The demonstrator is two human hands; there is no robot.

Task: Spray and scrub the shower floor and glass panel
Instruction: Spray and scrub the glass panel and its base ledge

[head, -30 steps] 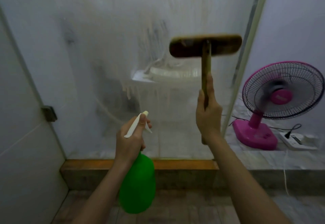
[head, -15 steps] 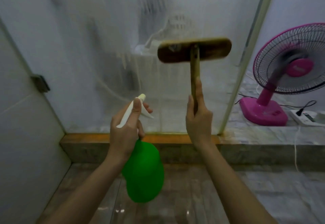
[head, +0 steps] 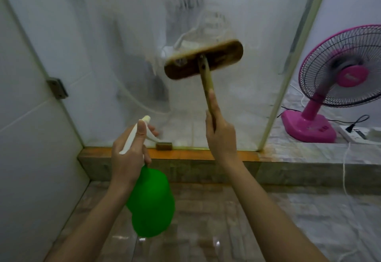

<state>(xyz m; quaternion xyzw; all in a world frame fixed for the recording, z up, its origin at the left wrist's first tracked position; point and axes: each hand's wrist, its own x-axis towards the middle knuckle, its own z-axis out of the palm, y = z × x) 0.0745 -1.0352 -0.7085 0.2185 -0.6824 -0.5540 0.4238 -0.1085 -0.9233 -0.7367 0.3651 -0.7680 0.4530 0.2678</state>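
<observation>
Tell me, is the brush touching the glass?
Cannot tell. The head view shows only the blurred back of the brush before the glass; its bristles are hidden.

Lighting is dim, cool and even, with no hard shadows; its source cannot be told. Small glare spots sit on the wet floor (head: 206,220) near the bottom edge. The brush (head: 204,59) head is motion-blurred. The glass panel (head: 123,45) reads hazy and streaked. Straight lines bow toward the side edges.
</observation>
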